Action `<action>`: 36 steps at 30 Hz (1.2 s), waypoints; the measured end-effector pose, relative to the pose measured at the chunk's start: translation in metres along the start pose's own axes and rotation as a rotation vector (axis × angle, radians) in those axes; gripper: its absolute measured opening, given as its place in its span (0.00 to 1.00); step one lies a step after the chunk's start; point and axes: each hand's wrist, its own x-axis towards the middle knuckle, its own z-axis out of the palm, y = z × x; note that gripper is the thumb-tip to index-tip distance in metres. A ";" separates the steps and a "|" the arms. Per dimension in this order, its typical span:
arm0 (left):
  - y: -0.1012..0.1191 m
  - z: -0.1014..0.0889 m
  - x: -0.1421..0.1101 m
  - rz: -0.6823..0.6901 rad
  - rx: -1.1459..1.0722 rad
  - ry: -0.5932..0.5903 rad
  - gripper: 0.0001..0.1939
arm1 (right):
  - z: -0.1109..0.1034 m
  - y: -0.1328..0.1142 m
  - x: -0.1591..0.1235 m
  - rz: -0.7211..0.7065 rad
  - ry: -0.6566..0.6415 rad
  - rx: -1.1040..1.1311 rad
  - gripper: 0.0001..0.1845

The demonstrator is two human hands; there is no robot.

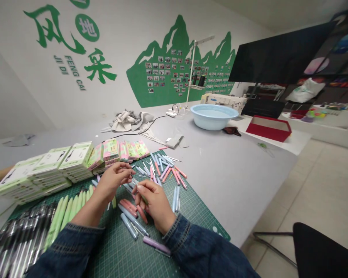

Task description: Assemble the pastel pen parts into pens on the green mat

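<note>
My right hand (155, 202) is closed in a pinch round a slim pen part, its pale tip pointing up and left. My left hand (117, 178) is just left of that tip, thumb and fingers drawn together; whatever they pinch is too small to make out. Beneath both hands lies a green cutting mat (116, 247). Blue pen barrels (133, 219), pink pen parts (128, 207) and a purple pen part (156, 245) lie on it around my right hand. Beyond my hands is a loose heap of blue, pink and white pen parts (162, 168).
Green pens (64, 210) and black pens (20, 231) lie in rows at left. Behind them stand stacked white-green boxes (51, 162) and pink-green boxes (112, 148). Farther back are grey cloth (130, 120), a blue basin (211, 119) and a red box (268, 131). A person's arm (0, 175) shows at far left.
</note>
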 end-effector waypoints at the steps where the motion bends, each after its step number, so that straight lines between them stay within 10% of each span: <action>1: 0.001 -0.003 -0.010 -0.012 -0.187 -0.028 0.21 | 0.002 0.001 -0.001 0.021 -0.014 -0.004 0.12; 16: 0.017 -0.013 -0.055 -0.038 -0.675 0.043 0.15 | 0.009 0.013 -0.003 0.039 -0.010 -0.068 0.13; 30: 0.022 -0.010 -0.062 0.060 -0.481 -0.031 0.18 | 0.009 0.011 -0.003 0.027 -0.012 -0.047 0.11; 36: 0.025 -0.038 -0.057 0.079 -0.208 -0.016 0.21 | 0.010 0.003 -0.005 0.008 -0.026 -0.036 0.12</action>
